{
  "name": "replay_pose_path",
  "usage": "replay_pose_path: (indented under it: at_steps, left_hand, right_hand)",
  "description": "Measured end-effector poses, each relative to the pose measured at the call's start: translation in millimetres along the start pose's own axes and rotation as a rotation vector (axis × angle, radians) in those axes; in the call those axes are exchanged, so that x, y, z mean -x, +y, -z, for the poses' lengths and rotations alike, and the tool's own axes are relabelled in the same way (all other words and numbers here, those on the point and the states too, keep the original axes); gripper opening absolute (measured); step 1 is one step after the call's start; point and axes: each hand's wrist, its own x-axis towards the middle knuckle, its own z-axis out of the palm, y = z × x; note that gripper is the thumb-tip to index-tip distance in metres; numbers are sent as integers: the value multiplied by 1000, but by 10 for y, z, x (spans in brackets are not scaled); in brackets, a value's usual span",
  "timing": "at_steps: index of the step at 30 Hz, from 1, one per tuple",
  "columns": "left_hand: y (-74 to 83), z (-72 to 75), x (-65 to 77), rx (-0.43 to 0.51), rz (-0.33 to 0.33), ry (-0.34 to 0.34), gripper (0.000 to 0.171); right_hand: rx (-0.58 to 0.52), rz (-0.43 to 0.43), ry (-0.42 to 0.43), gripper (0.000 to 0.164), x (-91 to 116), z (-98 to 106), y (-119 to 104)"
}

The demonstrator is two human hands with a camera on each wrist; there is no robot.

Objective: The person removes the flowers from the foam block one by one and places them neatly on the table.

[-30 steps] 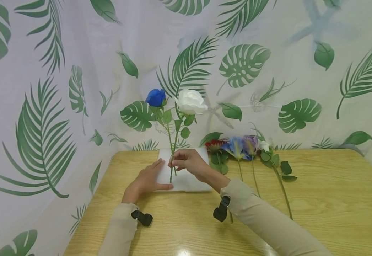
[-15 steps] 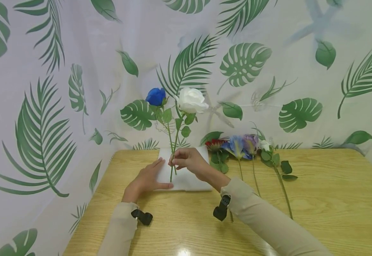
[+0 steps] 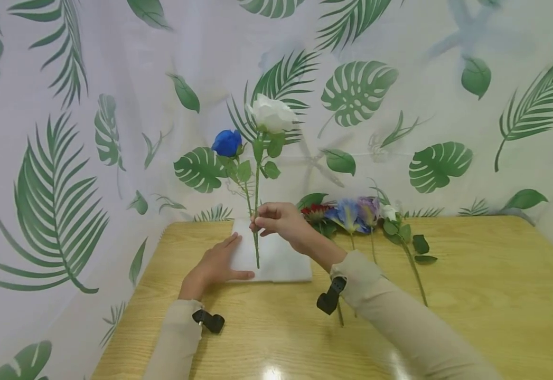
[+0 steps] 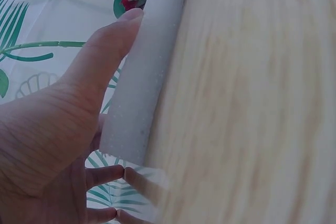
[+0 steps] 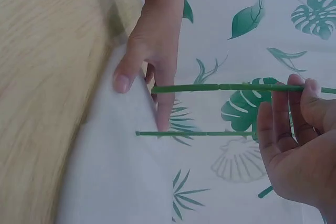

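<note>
With thumb and fingertips my right hand pinches the green stem of a white rose, held upright over a white foam-like slab. Beside it a blue rose stands upright, its stem crossing behind the pinching fingers. In the right wrist view, the held stem ends close above the slab, while the other stem reaches the slab's face. My left hand rests spread at the slab's left side, its thumb along the front edge. The left wrist view shows this thumb against the slab's edge.
Right of the slab lie a red flower, a blue flower, a purple flower and a white flower, stems toward me. The wooden table meets a leaf-print curtain at the back.
My right hand has risen slightly with the white rose, whose bloom is now well above the blue one and a little further left. My left hand keeps its place on the slab.
</note>
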Motion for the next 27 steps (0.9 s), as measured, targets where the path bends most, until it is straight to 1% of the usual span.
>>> replay_pose_path:
  at_steps: [6, 14, 24, 27]
  left_hand:
    - [-9, 3, -4, 18, 12, 5, 112]
    - [-4, 8, 13, 33, 16, 9, 111]
    - [-10, 10, 1, 25, 3, 10, 111]
    - [-7, 10, -1, 25, 1, 6, 111]
  right_hand:
    - [42, -32, -22, 13, 57, 88, -12]
    - [70, -30, -40, 12, 112, 234, 17]
    - [72, -52, -135, 9, 197, 445, -18]
    - [102, -56, -144, 10, 216, 518, -44]
